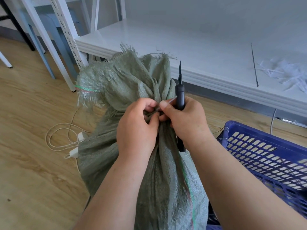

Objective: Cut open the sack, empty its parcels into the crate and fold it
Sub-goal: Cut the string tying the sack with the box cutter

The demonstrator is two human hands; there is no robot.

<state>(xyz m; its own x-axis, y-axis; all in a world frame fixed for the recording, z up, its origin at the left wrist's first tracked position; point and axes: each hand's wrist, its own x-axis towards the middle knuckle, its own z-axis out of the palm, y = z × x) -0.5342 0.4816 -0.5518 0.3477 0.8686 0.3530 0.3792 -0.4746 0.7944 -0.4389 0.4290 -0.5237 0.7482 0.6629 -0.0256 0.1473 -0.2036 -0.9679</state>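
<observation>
Sack [132,90] stood upright on the floor beside the blue crate [269,156]; your left hand [136,128] pinched its tied neck, your right hand [184,118] gripped the knife [180,93], blade up.

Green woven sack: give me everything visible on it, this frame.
The grey-green woven plastic sack stands upright on the wooden floor, full and bulging, beside the blue plastic lattice crate. Its neck is gathered tight, and the frayed mouth flares above the bunch. A green and red stripe runs along a seam. The left hand and right hand pinch at the tie at the neck; the right also holds a dark-handled knife, blade pointing up. The sack is not yet open.
</observation>
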